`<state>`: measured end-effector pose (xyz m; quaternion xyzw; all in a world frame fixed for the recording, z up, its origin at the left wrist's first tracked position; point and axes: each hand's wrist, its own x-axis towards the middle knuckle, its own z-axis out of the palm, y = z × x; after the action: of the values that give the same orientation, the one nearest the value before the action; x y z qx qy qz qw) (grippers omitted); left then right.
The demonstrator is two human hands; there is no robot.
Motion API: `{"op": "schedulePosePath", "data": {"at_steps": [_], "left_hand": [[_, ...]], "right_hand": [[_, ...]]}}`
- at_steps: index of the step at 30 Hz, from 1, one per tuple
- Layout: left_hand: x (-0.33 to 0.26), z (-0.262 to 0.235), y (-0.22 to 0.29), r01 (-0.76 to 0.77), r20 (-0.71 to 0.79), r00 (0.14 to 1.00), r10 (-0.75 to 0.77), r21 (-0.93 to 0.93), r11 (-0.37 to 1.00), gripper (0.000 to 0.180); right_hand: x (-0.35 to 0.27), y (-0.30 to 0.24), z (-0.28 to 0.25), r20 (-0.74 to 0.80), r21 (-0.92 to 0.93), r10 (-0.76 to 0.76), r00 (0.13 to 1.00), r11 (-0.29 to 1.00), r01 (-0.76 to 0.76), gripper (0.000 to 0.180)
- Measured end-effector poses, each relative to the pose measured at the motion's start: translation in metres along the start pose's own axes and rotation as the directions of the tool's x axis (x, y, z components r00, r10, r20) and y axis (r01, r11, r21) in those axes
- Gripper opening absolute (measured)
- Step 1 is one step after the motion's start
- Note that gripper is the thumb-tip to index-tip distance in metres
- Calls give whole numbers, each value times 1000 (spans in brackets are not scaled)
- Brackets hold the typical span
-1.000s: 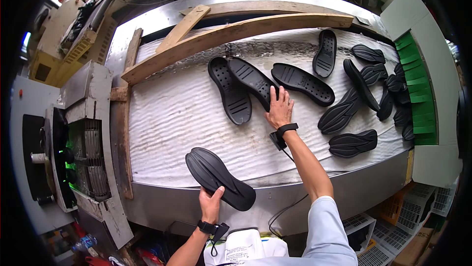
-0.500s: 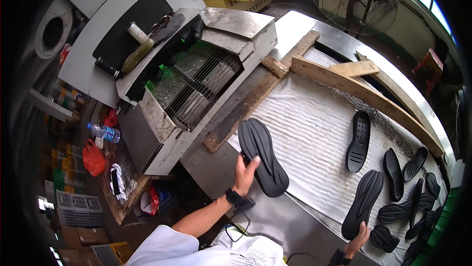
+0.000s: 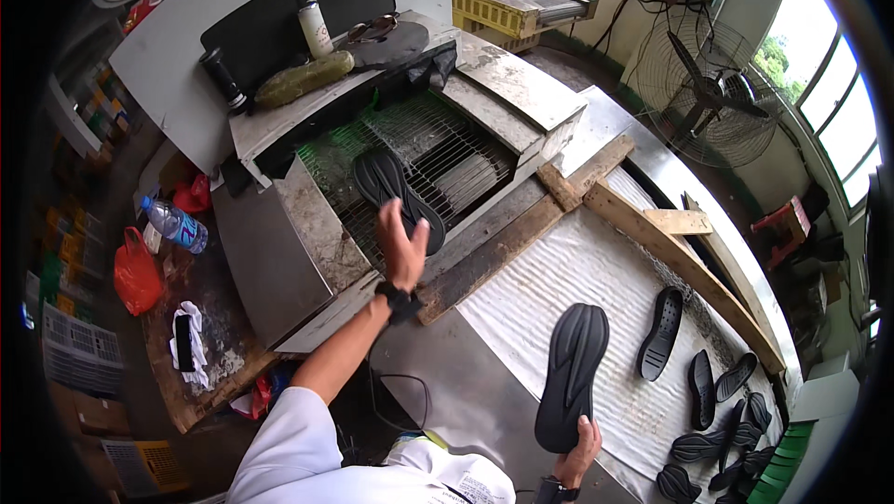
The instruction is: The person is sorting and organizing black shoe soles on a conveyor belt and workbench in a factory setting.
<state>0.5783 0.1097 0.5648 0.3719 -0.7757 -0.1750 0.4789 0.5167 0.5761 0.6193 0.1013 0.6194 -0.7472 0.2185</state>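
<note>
A black shoe sole [image 3: 382, 178], grooved side up, appears to lie on the wire grid [image 3: 466, 136] of the machine at left. My left hand [image 3: 402, 248] is over the near end of this sole, its fingers and thumb spread apart; whether they still touch it is hard to tell. Lower right, my right hand [image 3: 579, 453] grips the near end of a second black shoe sole [image 3: 573, 369], held up above the white cloth-covered surface [image 3: 521, 308]. Further right lie several loose black soles, among them one with holes [image 3: 662, 334].
Wooden planks [image 3: 684, 266] frame the white surface. A white bottle [image 3: 315, 29] and a dark bottle [image 3: 222, 77] stand on the machine top. At left a worn wooden table [image 3: 172, 369] bears a water bottle [image 3: 175, 224] and red bag [image 3: 137, 271]. A large fan [image 3: 712, 89] stands behind.
My left hand has carried its sole from beside the white surface onto the machine's grid, and its fingers have spread. My right hand has lifted its sole away from the other soles.
</note>
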Motion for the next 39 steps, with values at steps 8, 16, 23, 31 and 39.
{"op": "schedulePosePath", "data": {"at_steps": [8,16,23,31,39], "left_hand": [[-151,-75,169,870,864,479,-156,-445,212,66],[14,79,31,602,294,773,-562,-617,506,54],[22,98,-34,669,398,731,-554,-579,466,23],[-207,-12,117,802,878,383,-287,-162,575,36],[-231,-4,196,702,952,259,-162,-71,708,36]], "right_hand": [[0,5,127,288,-325,-80,954,929,176,39],[2,34,78,207,-547,-27,978,826,138,36],[40,50,-4,3,-598,-58,998,800,48,39],[222,19,-76,135,-990,-477,868,-90,104,57],[244,-22,-101,322,-931,-615,720,-69,358,24]]}}
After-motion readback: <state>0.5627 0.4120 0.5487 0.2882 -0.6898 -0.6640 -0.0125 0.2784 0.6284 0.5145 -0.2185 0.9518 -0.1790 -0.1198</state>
